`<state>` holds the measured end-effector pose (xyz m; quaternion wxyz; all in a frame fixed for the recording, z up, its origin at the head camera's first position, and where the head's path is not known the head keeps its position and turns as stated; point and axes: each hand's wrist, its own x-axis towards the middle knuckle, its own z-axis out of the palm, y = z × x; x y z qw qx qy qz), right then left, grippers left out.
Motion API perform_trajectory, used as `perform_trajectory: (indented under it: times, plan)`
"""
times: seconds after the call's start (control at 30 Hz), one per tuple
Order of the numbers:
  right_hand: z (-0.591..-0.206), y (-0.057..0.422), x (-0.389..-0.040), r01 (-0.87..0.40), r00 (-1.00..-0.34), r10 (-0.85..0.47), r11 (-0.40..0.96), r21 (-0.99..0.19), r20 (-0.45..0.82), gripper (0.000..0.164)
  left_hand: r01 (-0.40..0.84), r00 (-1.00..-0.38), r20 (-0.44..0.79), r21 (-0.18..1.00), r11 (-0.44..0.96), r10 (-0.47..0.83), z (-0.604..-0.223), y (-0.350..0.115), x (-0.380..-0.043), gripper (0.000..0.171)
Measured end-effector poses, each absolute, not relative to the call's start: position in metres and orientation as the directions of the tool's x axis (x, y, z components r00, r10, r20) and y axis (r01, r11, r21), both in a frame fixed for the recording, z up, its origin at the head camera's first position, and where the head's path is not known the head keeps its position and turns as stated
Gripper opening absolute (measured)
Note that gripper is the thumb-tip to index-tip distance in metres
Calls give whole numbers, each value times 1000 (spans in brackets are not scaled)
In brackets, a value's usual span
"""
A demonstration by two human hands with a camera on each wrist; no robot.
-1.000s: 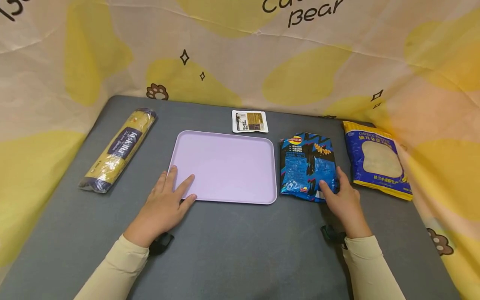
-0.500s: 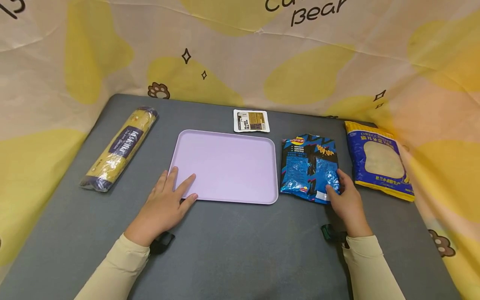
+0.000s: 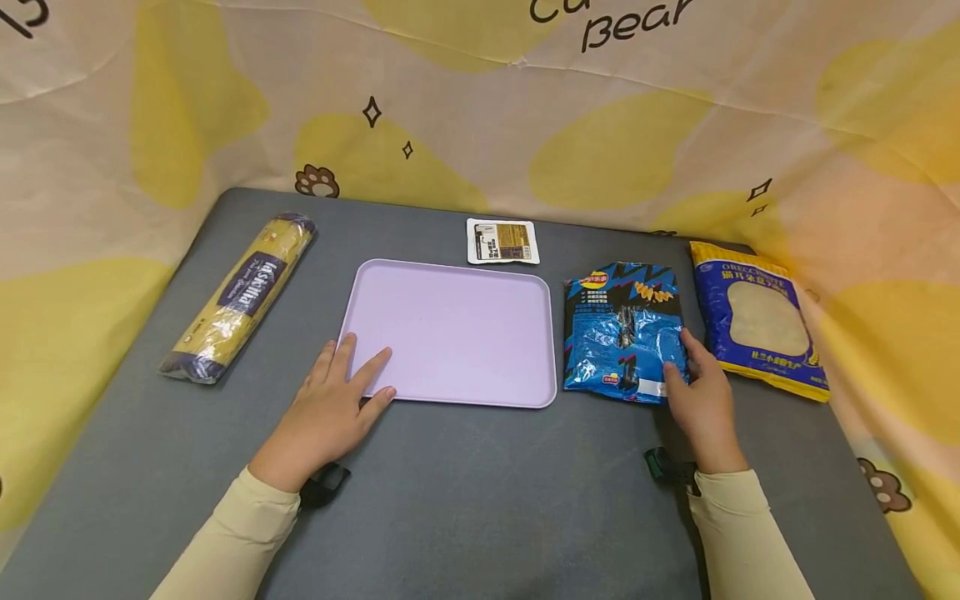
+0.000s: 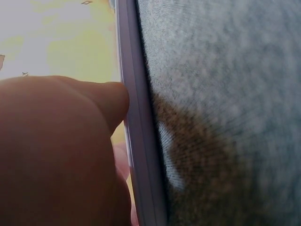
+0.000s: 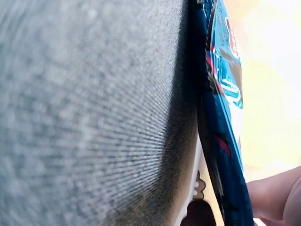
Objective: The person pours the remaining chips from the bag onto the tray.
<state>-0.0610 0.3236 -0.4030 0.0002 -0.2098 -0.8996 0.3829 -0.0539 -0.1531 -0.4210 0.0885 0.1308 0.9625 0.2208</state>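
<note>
My left hand (image 3: 324, 421) lies with spread fingers on the lower left corner of a lilac tray (image 3: 465, 333). In the left wrist view, the thumb (image 4: 115, 101) touches the edge of the tray (image 4: 136, 113). To the right of the tray is a blue and black snack bag (image 3: 626, 333). My right hand (image 3: 702, 404) pinches the bag's lower right edge, thumb on top. Seen from the right wrist, the bag (image 5: 223, 122) sits between thumb and a finger underneath, its near edge raised off the table.
A long pack of spaghetti (image 3: 240, 300) lies at the left. A small white-edged sachet (image 3: 502, 242) is behind the tray. At the right lies a blue and yellow orecchiette bag (image 3: 759, 321). A patterned cloth (image 3: 480, 100) hangs along the grey table's back and sides.
My right hand has shifted slightly to the right, and the snack bag has moved a little with it. The left hand and tray stay in place.
</note>
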Motion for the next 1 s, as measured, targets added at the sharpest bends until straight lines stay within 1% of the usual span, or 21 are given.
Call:
perform_trajectory:
  times: [0.4, 0.87, 1.0]
  plan:
    - [-401, 318, -60, 298, -917, 397, 626, -720, -35, 60, 209, -950, -119, 453, 867, 290, -419, -153, -53, 62]
    - [-395, 318, -58, 141, -931, 349, 613, -778, 107, 59, 202, -948, -129, 460, 865, 290, -420, -154, -55, 62]
    - [-394, 317, -56, 82, -928, 332, 622, -779, 168, 58, 204, -948, -126, 459, 864, 291, -420, -154, -55, 62]
